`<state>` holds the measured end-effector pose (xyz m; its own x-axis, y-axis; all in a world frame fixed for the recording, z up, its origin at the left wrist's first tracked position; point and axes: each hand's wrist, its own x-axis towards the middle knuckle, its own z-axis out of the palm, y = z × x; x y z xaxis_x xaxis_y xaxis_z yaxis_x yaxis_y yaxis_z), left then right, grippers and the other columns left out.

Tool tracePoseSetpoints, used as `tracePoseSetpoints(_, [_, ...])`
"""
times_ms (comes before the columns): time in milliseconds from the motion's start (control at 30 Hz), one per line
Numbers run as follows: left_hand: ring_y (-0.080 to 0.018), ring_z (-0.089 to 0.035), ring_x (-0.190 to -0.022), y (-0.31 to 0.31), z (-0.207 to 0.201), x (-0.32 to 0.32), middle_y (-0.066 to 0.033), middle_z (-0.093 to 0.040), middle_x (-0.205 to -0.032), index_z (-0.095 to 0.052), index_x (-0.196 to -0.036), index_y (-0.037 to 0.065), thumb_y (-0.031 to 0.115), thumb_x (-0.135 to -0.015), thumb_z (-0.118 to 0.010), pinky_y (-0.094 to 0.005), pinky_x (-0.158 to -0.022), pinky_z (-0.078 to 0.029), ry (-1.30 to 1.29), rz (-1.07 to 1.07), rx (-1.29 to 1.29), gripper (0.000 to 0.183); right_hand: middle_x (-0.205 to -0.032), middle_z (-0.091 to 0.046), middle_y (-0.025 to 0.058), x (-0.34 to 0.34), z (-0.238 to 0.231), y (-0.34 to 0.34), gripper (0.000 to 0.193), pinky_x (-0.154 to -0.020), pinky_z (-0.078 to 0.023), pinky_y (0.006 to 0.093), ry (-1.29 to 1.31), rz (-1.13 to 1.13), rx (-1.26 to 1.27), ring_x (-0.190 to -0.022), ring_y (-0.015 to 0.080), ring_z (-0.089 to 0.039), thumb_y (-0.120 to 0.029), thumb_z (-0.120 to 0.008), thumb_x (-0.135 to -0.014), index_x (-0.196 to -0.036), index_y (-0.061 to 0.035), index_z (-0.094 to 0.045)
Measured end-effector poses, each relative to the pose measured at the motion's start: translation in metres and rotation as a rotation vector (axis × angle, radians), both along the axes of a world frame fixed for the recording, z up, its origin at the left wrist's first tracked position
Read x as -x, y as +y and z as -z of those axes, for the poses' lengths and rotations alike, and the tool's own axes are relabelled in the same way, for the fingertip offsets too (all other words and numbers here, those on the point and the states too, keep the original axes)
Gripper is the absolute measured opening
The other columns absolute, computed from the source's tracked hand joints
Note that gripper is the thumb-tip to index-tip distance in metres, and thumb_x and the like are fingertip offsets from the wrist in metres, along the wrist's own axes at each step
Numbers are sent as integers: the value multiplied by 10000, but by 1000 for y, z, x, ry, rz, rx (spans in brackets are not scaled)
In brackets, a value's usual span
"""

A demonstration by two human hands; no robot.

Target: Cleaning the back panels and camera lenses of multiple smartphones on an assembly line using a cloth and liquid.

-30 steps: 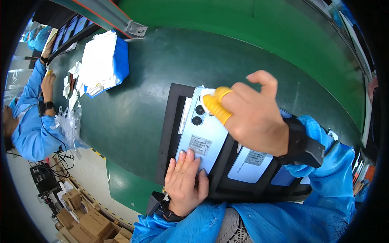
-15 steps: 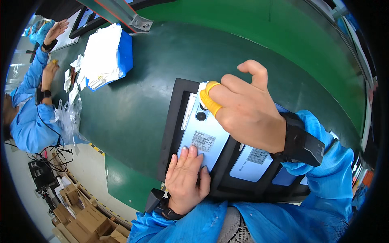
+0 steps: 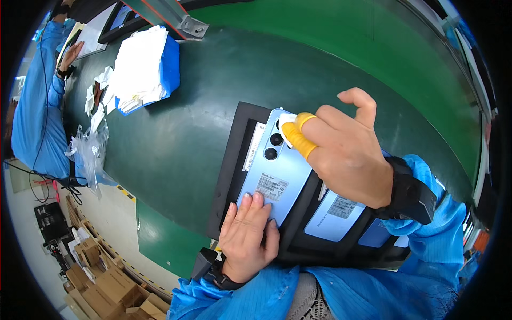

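Observation:
A light blue phone (image 3: 296, 165) lies back up, slightly slanted, on a black foam tray (image 3: 226, 186). My left hand (image 3: 244, 240) rests flat on its lower end, fingers stretched out beside the printed label. With yellow finger covers on two fingers, my right hand (image 3: 349, 154) pinches a small white wipe (image 3: 287, 118) against the phone's upper end. The wipe touches the area by the round black camera lenses (image 3: 276, 139) and hides part of it. My right thumb is out of sight.
Another light blue phone (image 3: 326, 224) and a darker blue one (image 3: 375, 233) sit farther right in the tray. A blue bin (image 3: 170, 66) of white wipes (image 3: 141, 61) stands far left, near a metal post (image 3: 192, 28), a clear plastic bag (image 3: 90, 149) and a co-worker's sleeve (image 3: 40, 122).
My right hand has shifted right across the phone's top, showing more of the lenses and the wipe. My left hand stays on the phone. At far left, the co-worker's arms have moved.

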<state>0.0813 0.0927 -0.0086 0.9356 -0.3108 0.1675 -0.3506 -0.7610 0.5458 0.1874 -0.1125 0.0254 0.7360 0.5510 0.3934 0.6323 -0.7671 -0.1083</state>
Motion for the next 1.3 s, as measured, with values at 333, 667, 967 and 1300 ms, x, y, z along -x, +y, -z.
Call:
tracePoseSetpoints(333, [-334,-588,-1165,2,1,-2,-208,-638,-1180,-663,-1057,-2,63,-731,-645,-452,-1042,-378,-25,-7,-27,332,-792,-534,-19,2,1,2,106,-914,-307,511,4,-9,27,-759,157,-504,-105,-659,-599,-681,-52,-700])
tracePoseSetpoints(667, [-388,-560,-1189,0,3,-2,-244,-617,-1200,-640,-1059,-18,29,-716,-639,-488,-1043,-368,-12,8,-9,346,-803,-550,-6,-31,5,-6,62,-925,-343,472,-119,81,70,-753,156,-555,-128,-636,-684,-640,-108,-675])
tracePoseSetpoints(967, [-390,-548,-1204,-1,-1,1,-242,-611,-1213,-632,-1068,-21,17,-721,-634,-484,-1050,-360,-21,10,-23,349,-884,-582,-10,-23,-6,-10,148,-931,-305,467,-70,89,39,-822,152,-554,-101,-650,-763,-889,-106,-728])
tracePoseSetpoints(1300, [-392,-547,-1204,2,0,0,-244,-610,-1212,-629,-1063,-26,12,-720,-633,-489,-1052,-358,-4,22,-8,346,-738,-479,-12,10,5,-8,66,-941,-331,465,-83,33,58,-749,154,-519,-111,-654,-651,-701,-86,-688])
